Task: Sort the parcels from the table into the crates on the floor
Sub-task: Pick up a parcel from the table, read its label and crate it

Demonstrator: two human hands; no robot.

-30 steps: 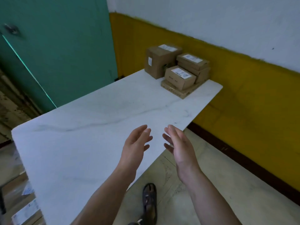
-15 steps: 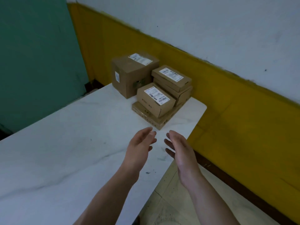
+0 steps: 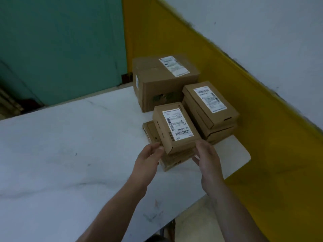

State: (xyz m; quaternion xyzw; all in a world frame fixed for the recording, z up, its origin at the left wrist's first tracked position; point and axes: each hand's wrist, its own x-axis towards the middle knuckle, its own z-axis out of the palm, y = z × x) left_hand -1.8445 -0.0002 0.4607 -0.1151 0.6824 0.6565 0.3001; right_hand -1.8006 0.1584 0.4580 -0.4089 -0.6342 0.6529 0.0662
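Hands, change: both had come forward from over the bare desk [image 3: 70, 154] to the near end of the small parcel [image 3: 176, 126]; the pile itself had not shifted.
Left hand [image 3: 150, 158]: fingertips touched the near-left corner, loosely bent, not wrapped round it.
Right hand [image 3: 208, 158]: set against the near-right corner; its fingers were hidden, so the grip could not be told.
Small parcel: lay label up on the flat parcel [image 3: 173, 161], near the desk's far right corner.
Handling: stiff cardboard, probably light; the smooth faces might slip, so squeezing the two long sides seemed best.
Room: stacked parcels [image 3: 209, 105] stood just beside on the right and the big box [image 3: 164, 81] behind, with the desk edge close; free space lay upward and back toward the person.
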